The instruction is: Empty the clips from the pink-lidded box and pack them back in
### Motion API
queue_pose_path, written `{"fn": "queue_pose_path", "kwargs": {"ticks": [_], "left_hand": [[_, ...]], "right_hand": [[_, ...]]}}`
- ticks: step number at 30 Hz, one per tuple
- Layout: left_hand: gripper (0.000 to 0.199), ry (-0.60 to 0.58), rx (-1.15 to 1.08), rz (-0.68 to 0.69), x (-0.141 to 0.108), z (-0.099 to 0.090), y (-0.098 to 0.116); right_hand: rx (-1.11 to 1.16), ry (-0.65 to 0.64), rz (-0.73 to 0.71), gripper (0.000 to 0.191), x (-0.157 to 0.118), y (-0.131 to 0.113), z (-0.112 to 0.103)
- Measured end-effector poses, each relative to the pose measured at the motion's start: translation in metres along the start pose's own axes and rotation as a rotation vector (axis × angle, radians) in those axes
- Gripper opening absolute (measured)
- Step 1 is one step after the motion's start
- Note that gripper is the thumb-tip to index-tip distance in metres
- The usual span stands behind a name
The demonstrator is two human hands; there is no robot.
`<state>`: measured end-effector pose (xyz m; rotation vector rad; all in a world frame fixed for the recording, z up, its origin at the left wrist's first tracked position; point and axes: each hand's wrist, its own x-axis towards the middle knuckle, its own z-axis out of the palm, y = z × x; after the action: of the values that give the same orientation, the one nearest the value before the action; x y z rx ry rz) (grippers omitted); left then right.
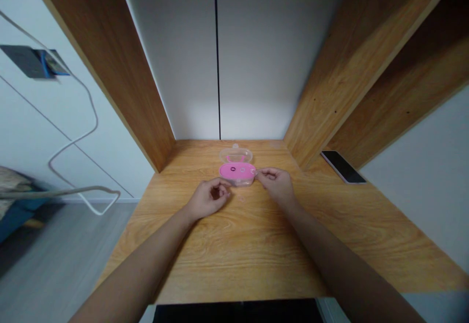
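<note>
A clear plastic oval case [242,183] with a pink inside stands on the wooden desk, its see-through lid [236,155] tipped open toward the back. On the pink surface lie a dark small ring [233,169] and a pale small ring [242,170]. My right hand [275,182] pinches a light small ring [252,171] at the right end of the pink surface. My left hand [209,197] rests at the front left of the case, index finger reaching its edge, the other fingers loosely curled and holding nothing visible. Another faint small ring [242,199] lies on the desk in front.
A phone [343,167] lies at the right side of the desk [234,249]. Wooden side panels [106,59] and a white back wall [256,64] enclose the far part. A white cable [91,103] hangs at the left by an open wall socket [34,61].
</note>
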<state>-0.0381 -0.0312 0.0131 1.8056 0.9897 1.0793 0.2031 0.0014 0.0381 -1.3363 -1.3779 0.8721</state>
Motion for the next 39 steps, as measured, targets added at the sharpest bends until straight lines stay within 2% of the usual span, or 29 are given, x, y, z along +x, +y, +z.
{"fn": "queue_pose_path", "kwargs": {"ticks": [4, 9, 14, 18, 21, 25, 27, 28, 30, 33, 36, 39], "left_hand": [[0.025, -0.008, 0.022, 0.008, 0.0, 0.0, -0.002], [0.024, -0.009, 0.047, 0.011, 0.0, 0.0, -0.004], [0.024, -0.016, 0.025, 0.009, 0.0, 0.0, -0.006], [0.025, -0.026, 0.013, 0.009, 0.0, 0.0, -0.007], [0.024, -0.025, 0.011, 0.014, 0.0, 0.0, -0.008], [0.021, -0.03, 0.048, 0.017, -0.001, 0.001, -0.008], [0.019, -0.038, 0.083, 0.024, -0.001, 0.001, -0.008], [0.018, -0.041, 0.11, 0.03, -0.001, 0.001, -0.008], [0.016, -0.043, 0.198, 0.052, -0.001, -0.001, -0.006], [0.015, -0.046, 0.371, 0.104, 0.0, -0.004, -0.001], [0.015, -0.069, 0.463, 0.137, 0.0, -0.007, 0.004], [0.013, -0.085, 0.487, 0.155, 0.0, -0.007, 0.008]], "right_hand": [[-0.251, -0.037, -0.088, 0.036, 0.015, -0.005, -0.011], [-0.556, -0.216, -0.213, 0.024, 0.03, -0.02, -0.014], [-0.803, -0.222, -0.248, 0.018, 0.034, -0.039, -0.011], [-0.795, -0.185, -0.292, 0.019, 0.032, -0.045, -0.012], [-0.706, -0.13, -0.398, 0.021, 0.027, -0.045, -0.014], [-0.547, 0.03, -0.523, 0.024, 0.012, -0.032, -0.017], [-0.51, 0.051, -0.577, 0.024, 0.004, -0.021, -0.019], [-0.508, -0.001, -0.607, 0.024, 0.0, -0.015, -0.02], [-0.531, -0.211, -0.657, 0.023, -0.005, -0.005, -0.021], [-0.614, -0.482, -0.627, 0.023, -0.011, 0.004, -0.017], [-0.693, -0.576, -0.55, 0.027, -0.014, 0.006, -0.01], [-0.731, -0.599, -0.523, 0.03, -0.014, 0.005, -0.005]]}}
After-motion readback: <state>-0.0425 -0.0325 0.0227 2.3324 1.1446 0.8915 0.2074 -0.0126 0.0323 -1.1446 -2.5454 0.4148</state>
